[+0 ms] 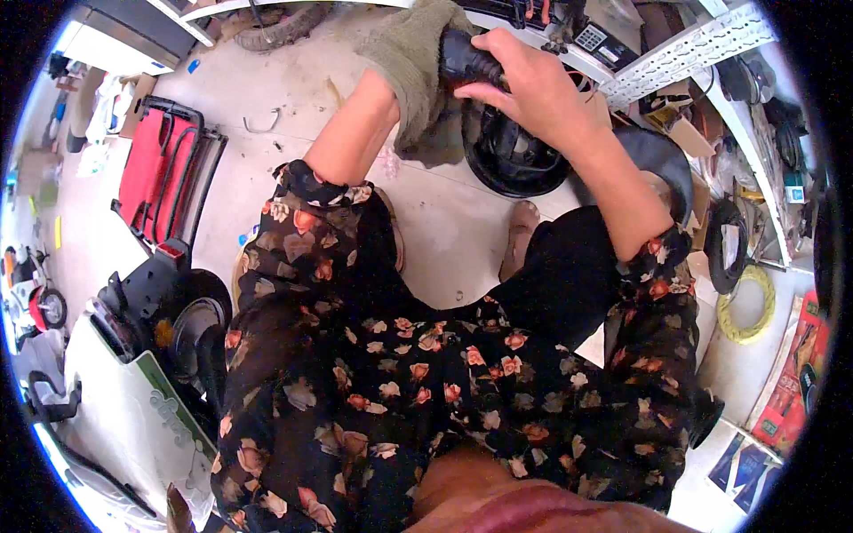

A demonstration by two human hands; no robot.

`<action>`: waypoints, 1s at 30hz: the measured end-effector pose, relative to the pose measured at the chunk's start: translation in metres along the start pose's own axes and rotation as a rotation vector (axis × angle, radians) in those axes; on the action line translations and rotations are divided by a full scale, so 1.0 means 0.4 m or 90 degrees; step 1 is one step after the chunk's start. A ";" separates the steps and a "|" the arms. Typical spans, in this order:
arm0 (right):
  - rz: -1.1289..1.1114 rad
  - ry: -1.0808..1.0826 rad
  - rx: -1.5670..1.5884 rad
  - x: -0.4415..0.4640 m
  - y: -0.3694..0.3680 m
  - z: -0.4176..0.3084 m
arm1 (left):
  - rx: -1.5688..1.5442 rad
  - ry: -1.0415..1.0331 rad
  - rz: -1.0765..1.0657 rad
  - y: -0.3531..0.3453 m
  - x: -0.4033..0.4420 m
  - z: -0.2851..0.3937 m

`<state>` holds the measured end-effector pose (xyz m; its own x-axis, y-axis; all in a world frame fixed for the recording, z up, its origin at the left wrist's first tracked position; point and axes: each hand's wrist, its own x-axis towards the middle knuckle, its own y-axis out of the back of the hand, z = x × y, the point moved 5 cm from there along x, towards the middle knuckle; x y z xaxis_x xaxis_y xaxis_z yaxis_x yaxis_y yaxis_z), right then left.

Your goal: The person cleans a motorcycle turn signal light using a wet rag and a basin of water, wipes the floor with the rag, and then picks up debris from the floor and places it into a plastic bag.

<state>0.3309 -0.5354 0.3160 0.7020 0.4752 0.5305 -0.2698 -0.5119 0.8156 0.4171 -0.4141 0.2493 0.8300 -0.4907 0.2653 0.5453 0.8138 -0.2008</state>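
Observation:
At the top middle, a green-grey cloth [416, 80] drapes over my left hand, whose fingers are hidden beneath it. A black ribbed object [468, 64] rests against the cloth's right side. My right hand [535, 82] curls round that black object from the right, thumb and fingers on its near end. Just below the hands, a round black tub or basin [515, 153] with dark items inside stands on the floor.
Folded red-and-black frames [160, 169] lie at the left, above black parts and a white-green box [133, 391]. A white metal shelf [689, 53] with clutter stands upper right. A yellow coil [746, 305] lies at right, and a tire [280, 27] at the top.

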 end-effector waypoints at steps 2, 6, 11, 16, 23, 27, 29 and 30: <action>0.025 0.066 -0.003 0.009 0.015 -0.020 | 0.177 -0.091 0.000 -0.008 -0.011 0.039; 0.035 -0.003 0.121 0.018 0.021 0.008 | 0.620 -0.296 0.048 -0.039 -0.060 0.154; 0.056 -0.235 0.284 0.010 0.021 0.064 | 0.362 -0.211 -0.054 -0.008 -0.024 0.040; 0.128 -0.142 0.234 0.003 0.009 0.074 | 0.499 -0.206 -0.113 -0.016 -0.020 0.002; 0.046 -0.119 0.057 -0.003 -0.020 0.006 | 0.465 -0.219 -0.069 -0.019 -0.025 0.027; 0.005 -0.112 0.055 0.012 -0.012 -0.044 | 0.407 -0.197 -0.090 -0.018 -0.008 0.033; -0.028 -0.189 0.137 0.020 -0.008 -0.026 | 0.366 -0.163 -0.117 -0.012 0.002 0.044; 0.017 -0.137 0.145 0.026 0.005 -0.019 | 0.340 -0.145 -0.137 -0.008 0.010 0.042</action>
<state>0.3326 -0.5260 0.3247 0.8265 0.3099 0.4700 -0.1522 -0.6807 0.7166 0.4169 -0.4136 0.2669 0.6306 -0.6298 0.4535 0.5145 0.7767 0.3632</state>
